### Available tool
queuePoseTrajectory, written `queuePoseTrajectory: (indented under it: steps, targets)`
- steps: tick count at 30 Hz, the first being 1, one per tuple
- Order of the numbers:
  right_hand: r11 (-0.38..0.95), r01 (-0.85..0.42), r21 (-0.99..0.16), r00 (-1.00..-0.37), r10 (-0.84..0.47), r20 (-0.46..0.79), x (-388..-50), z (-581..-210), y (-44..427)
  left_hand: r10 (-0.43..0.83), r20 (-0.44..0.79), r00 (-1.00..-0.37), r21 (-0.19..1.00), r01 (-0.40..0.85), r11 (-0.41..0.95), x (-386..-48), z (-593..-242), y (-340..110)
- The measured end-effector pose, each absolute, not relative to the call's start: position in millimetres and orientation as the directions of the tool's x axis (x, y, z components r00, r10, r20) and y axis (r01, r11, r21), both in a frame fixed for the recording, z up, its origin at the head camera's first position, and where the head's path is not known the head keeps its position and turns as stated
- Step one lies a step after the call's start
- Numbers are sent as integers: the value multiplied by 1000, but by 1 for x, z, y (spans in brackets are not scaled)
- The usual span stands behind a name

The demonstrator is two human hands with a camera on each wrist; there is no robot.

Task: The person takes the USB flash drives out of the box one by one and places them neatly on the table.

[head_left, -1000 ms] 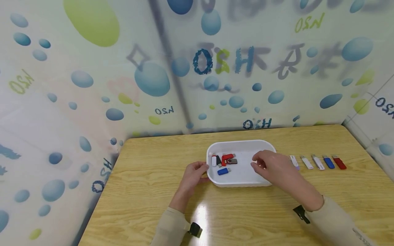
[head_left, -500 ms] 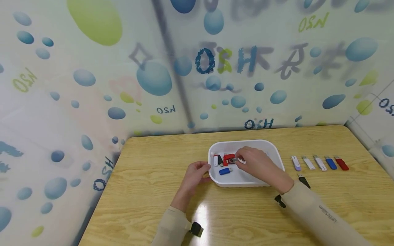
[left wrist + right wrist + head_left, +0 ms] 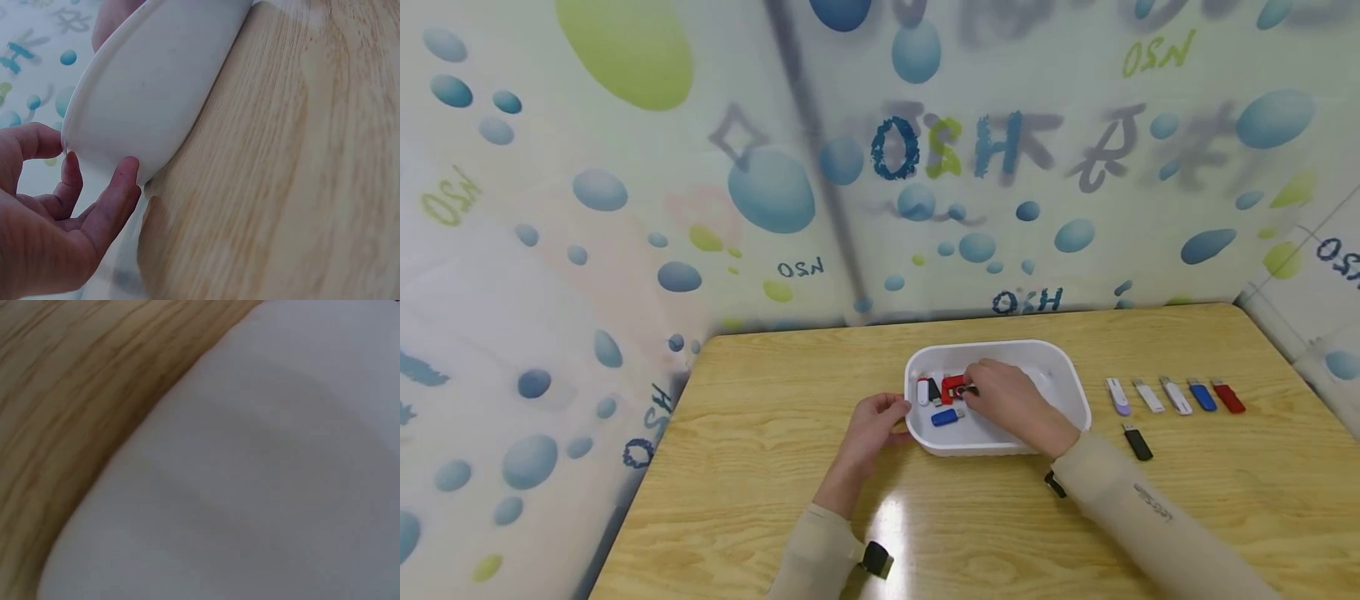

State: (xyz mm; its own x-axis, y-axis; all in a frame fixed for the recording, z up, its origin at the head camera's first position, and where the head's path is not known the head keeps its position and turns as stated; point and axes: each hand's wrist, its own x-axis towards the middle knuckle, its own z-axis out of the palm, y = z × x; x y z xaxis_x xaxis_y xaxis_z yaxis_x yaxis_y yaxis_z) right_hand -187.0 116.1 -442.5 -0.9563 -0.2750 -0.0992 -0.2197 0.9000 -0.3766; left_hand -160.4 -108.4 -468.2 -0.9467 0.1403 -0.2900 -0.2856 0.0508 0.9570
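My left hand (image 3: 874, 425) pinches the left end of a white plastic tray (image 3: 1060, 375); in the left wrist view its thumb and a finger meet at the rim. Inside the tray, my right hand (image 3: 1007, 400) pinches a dark USB stick (image 3: 967, 390) with a metal cover, mostly hidden by the fingers. Close to it lie red USB sticks (image 3: 947, 387), a blue one (image 3: 945, 417), a black one (image 3: 934, 390) and a white one (image 3: 922, 392). The right wrist view has only the tray wall (image 3: 250, 487) and wood, no fingers.
Right of the tray, several USB sticks stand in a row on the wooden table (image 3: 760, 433), from a white-and-lilac one (image 3: 1117, 397) to a red one (image 3: 1228, 397). A black USB stick (image 3: 1138, 442) lies in front of them. A patterned wall (image 3: 850, 250) rises behind.
My right hand has moved left across the tray to the dark USB stick and pinches it. The black stick on the table has come out from behind the arm. My left hand stays put.
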Motion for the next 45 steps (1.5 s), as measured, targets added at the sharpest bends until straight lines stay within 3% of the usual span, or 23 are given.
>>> queuePoseTrajectory:
  steps: [26,45]
  targets:
    - [900,-291,-324,-939,-333,-83,-190,-455,113,149,-283,-948,959,-282,29,-160,-471,-106]
    - [884,-240,-402,-957,-285,-57,-177,-428,134,144,-285,-948,958,-282,46,-160,-469,-108]
